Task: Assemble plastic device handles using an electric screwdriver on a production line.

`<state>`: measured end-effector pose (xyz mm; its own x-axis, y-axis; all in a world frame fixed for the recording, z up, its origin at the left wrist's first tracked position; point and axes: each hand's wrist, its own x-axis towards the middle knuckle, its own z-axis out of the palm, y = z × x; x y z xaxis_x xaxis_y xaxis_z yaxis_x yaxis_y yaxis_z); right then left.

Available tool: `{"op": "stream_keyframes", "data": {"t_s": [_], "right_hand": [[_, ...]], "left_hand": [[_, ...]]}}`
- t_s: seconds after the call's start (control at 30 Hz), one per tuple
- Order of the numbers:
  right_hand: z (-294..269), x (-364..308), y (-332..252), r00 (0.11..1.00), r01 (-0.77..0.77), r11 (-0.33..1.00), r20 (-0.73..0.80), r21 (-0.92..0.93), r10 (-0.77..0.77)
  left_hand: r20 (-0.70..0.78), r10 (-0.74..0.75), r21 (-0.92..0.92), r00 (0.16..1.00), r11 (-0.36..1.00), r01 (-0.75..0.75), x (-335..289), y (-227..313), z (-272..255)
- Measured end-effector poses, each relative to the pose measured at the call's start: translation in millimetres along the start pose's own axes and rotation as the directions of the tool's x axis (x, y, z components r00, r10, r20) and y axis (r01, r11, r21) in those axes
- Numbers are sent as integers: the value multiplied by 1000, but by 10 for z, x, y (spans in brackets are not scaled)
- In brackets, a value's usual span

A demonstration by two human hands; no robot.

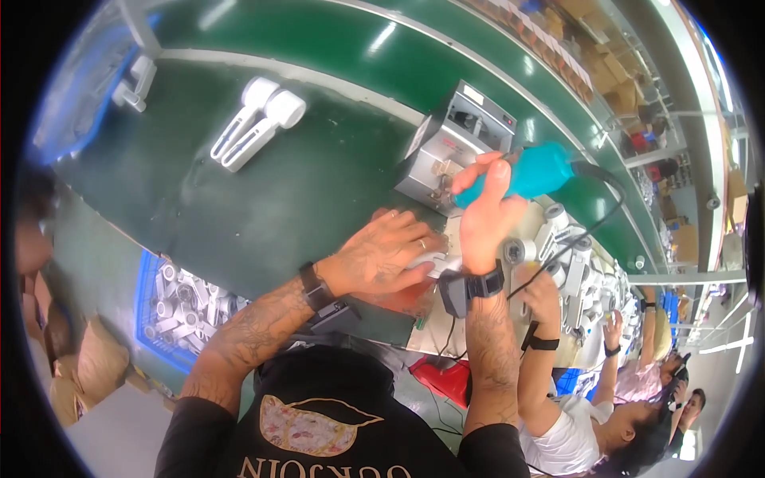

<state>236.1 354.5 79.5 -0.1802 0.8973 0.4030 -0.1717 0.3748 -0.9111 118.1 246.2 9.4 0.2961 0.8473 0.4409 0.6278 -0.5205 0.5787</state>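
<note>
My right hand [490, 211] is wrapped round a teal electric screwdriver [542, 169] with a dark cable, raised at the front of a grey screw feeder [458, 139]. The tool's tip points at the feeder and is partly hidden by my fingers. Lower and to the left, my left hand [382, 251] is closed on a small white plastic part [434, 263] just above the bench. Its fingers cover much of that part. Two white plastic housings [259, 123] with round heads and long handles lie side by side on the green bench, beyond my left hand.
A blue crate [147, 299] of white parts stands at the lower left. To the right, many grey-white parts [566, 263] cover the bench, where a co-worker in a white shirt [566, 438] reaches in. A blue bin [103, 119] stands far left.
</note>
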Motion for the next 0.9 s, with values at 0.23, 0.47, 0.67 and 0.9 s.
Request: {"op": "stream_keyframes", "data": {"t_s": [0.23, 0.47, 0.67, 0.9], "right_hand": [[-448, -648, -351, 999, -33, 999, -7, 37, 33], [-497, -827, -338, 999, -32, 999, -27, 14, 32], [-484, -861, -306, 999, -37, 999, -26, 24, 37], [-523, -940, -143, 999, -52, 995, 2, 82, 52]], "left_hand": [[1, 40, 75, 999, 996, -40, 36, 2, 12], [40, 1, 42, 999, 999, -3, 33, 20, 6], [55, -10, 41, 998, 999, 8, 29, 13, 26], [79, -6, 56, 997, 998, 2, 32, 22, 16]]}}
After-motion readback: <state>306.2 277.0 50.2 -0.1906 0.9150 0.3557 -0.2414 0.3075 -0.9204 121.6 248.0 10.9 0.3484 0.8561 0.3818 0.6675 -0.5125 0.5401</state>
